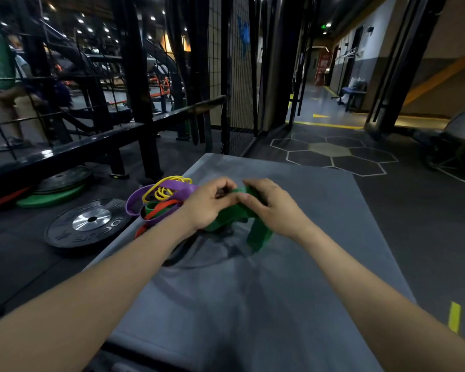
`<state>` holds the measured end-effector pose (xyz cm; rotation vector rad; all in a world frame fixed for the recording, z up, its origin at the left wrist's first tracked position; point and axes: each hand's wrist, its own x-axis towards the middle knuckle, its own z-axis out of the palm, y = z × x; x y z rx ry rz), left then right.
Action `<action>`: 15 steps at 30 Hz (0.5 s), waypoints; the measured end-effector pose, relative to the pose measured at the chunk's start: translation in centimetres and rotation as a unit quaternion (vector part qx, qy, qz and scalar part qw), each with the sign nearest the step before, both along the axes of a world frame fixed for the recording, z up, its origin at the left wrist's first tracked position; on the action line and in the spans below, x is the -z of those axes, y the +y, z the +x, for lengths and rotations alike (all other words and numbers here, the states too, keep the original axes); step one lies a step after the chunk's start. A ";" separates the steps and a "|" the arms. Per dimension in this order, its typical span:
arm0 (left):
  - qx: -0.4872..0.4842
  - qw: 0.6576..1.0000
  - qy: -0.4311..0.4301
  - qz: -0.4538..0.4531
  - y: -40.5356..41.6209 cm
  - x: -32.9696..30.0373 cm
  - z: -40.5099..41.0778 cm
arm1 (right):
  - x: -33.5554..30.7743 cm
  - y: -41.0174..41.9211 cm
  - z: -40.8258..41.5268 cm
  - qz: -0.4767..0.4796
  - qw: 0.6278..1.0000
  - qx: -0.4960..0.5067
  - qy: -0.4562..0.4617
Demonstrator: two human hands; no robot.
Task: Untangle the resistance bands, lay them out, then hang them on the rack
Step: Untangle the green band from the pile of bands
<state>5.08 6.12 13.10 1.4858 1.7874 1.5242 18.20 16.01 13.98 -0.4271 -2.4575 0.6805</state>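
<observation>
Both my left hand [212, 204] and right hand [266, 202] pinch the green band [258, 234] near the mat's [320, 224] left edge; a hard pull risks tightening the tangle [159, 200].

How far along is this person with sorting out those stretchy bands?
Early on. Nothing looks laid out or hung yet. Both the left hand and right hand are working a wide green band over the grey mat. The purple band, yellow band and orange band remain tangled beside it.
</observation>
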 end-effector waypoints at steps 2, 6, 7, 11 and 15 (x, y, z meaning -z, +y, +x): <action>0.003 1.000 -0.005 0.011 -0.6 -1.2 -0.1 | -0.4 -0.3 -0.3 -0.001 1.000 -0.002 0.012; -0.008 1.000 0.003 0.005 -1.6 -2.3 -0.2 | -0.7 -1.4 -0.9 -0.039 0.997 -0.019 0.065; -0.010 1.000 0.004 0.004 -1.8 -2.3 0.0 | -0.8 -1.7 -0.9 -0.051 0.995 -0.030 0.080; 0.030 0.999 0.040 0.005 -2.1 -2.1 0.5 | -2.0 -2.5 0.0 -0.084 0.986 -0.075 0.122; 0.083 0.996 -0.007 -0.010 -2.0 -1.7 0.7 | -3.6 -2.2 1.6 -0.107 0.979 -0.095 0.146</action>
